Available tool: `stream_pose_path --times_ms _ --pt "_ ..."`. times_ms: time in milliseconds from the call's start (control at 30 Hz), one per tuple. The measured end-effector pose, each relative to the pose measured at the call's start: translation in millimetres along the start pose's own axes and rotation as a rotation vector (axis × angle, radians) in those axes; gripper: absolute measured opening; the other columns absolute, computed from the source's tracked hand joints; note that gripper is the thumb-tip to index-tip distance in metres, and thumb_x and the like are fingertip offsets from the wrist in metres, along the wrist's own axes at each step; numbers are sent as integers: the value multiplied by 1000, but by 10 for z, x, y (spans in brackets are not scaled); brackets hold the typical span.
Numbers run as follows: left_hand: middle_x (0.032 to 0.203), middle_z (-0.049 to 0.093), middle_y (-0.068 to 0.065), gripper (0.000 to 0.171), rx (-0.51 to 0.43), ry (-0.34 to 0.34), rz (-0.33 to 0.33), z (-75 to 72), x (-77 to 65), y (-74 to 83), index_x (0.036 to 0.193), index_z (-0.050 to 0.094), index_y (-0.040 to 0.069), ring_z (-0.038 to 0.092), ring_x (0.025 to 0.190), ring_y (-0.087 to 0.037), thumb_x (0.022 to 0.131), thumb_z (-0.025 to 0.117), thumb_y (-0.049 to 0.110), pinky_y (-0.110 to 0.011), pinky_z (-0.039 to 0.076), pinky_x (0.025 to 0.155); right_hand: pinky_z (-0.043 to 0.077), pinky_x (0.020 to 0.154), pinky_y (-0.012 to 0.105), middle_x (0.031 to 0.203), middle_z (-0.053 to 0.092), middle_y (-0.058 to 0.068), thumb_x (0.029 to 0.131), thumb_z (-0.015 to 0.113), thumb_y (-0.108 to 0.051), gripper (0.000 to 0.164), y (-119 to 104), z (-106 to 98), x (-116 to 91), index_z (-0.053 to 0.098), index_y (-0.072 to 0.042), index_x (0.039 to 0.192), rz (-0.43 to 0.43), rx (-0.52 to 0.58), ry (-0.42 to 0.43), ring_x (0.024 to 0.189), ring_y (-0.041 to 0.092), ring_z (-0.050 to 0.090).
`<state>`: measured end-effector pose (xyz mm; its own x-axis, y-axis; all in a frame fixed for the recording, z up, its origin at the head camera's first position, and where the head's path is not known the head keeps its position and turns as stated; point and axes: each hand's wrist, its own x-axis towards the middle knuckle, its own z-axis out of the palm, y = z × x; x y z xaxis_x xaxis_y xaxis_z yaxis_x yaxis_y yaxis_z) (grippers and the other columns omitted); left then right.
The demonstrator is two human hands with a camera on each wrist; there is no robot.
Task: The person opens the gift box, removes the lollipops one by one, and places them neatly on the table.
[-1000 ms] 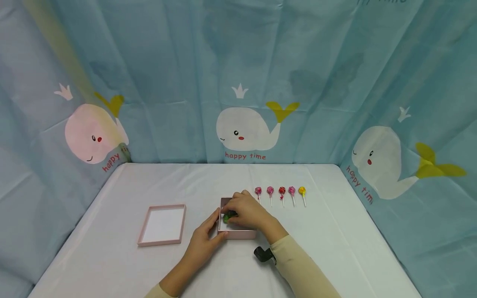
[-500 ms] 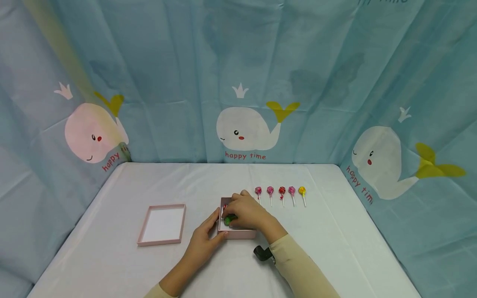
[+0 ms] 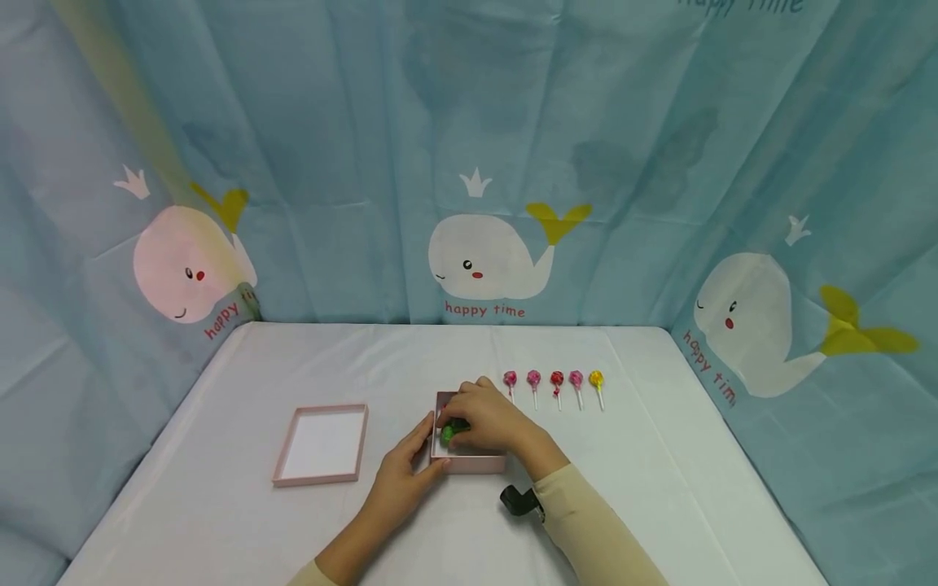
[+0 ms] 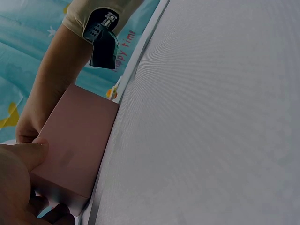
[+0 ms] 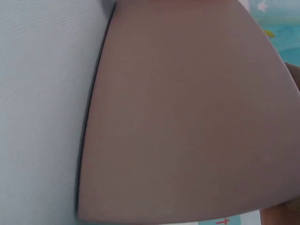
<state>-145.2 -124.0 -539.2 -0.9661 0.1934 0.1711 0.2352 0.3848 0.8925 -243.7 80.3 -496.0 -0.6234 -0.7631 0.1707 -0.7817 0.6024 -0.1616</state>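
A pink open box (image 3: pixel 476 465) stands on the white table. My left hand (image 3: pixel 401 474) grips its near left corner, thumb on the front wall and fingers along the left side; the left wrist view shows the thumb against the box wall (image 4: pixel 77 136). Reaching down inside the box is my right hand (image 3: pixel 484 413), fingers curled. It pinches a green-wrapped lollipop (image 3: pixel 448 435), whose round head shows past the thumb; the stick is hidden under the hand. Only the outer box wall (image 5: pixel 178 117) fills most of the right wrist view.
The box's shallow pink lid (image 3: pixel 322 443) lies inside-up to the left. Beyond the right hand, several lollipops, among them a red one (image 3: pixel 557 378) and a yellow one (image 3: pixel 597 378), lie in a row. A black wrist camera (image 3: pixel 519 500) hangs under the right forearm.
The green lollipop's head has shifted slightly toward the near side of the box, with small movements of the right fingers. The left hand and the box stay in place.
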Motion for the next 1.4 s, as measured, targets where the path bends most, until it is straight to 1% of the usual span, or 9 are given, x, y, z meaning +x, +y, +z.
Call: stream_pose_path --times_ms 200,333,500,667,833,1033,1167,1300,1400 --pt "163 37 4 85 1 -6 10 -4 -7 7 160 36 17 34 151 -16 90 79 37 -38 31 122 43 86 24 101 69 -26 83 86 -36 30 -13 -78 -16 77 -34 112 37 130 13 97 0 52" --pt "164 36 2 85 -3 -10 12 -8 -7 9 161 35 16 33 151 -15 90 79 36 -36 31 122 46 88 25 102 70 -24 84 86 -35 29 -30 -124 -5 78 -32 112 59 167 26 97 1 52" --pt "165 36 -1 84 -15 -16 10 -15 -3 4 161 35 15 32 151 -13 91 78 34 -35 30 122 49 83 25 104 73 -20 86 85 -33 26 -63 -183 -10 79 -28 111 98 199 77 93 4 52" --pt "164 37 -3 85 -18 -5 19 -19 -5 1 160 36 14 33 151 -16 90 79 35 -38 30 122 51 84 26 110 73 -21 87 83 -33 24 -98 -277 -58 79 -27 111 125 265 145 99 11 58" --pt "163 39 -7 84 -7 17 49 -3 -4 2 159 38 12 36 150 -22 89 80 32 -41 31 121 54 87 30 110 73 -19 84 87 -27 29 -99 -369 -150 79 -22 111 130 335 246 102 12 58" --pt "162 40 -8 82 2 31 51 22 5 0 159 39 14 36 150 -22 89 81 28 -38 30 121 55 88 32 106 71 -18 84 87 -27 29 -58 -451 -286 77 -23 111 176 347 358 104 7 57" --pt "163 39 -6 82 -3 24 29 21 0 13 159 39 15 35 150 -20 90 81 27 -37 30 122 56 88 33 106 71 -19 84 87 -24 28 -40 -530 -382 77 -26 109 201 372 392 104 5 56" --pt "163 38 -5 82 -11 18 6 16 -7 41 159 39 15 35 151 -20 89 81 28 -37 31 121 56 87 34 107 71 -20 81 89 -21 32 2 -587 -507 77 -27 110 222 385 422 104 5 56" --pt "164 38 -5 83 -17 19 -3 15 -7 52 159 39 15 34 151 -20 89 81 28 -36 31 121 55 88 34 108 70 -20 82 89 -23 33 47 -629 -618 77 -28 112 230 386 445 106 5 55"
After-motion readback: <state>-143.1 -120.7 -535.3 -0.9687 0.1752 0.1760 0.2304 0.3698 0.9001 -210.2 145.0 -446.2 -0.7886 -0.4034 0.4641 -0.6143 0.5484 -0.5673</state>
